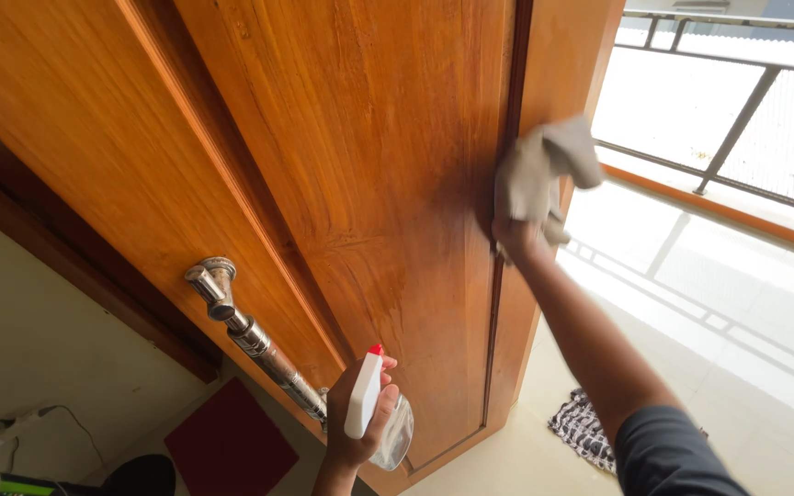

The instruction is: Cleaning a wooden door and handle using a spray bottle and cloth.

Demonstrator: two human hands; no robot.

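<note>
Cloth point(544, 170), right of centre in the frame, is pressed to the wooden door point(369, 184) by the right hand point(518, 234) gripping it, while the left hand point(356, 427), bottom centre, clasps a spray bottle point(374, 413).

Open floor point(691, 303) right of the wooden door point(369, 184); its metal handle point(255, 340) juts out lower left.

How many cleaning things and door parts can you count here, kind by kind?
Spray bottles: 1, in the left hand
Wiping cloths: 1, under the right hand
Wooden doors: 1
Metal door handles: 1
Patterned floor cloths: 1
Total: 5
</note>
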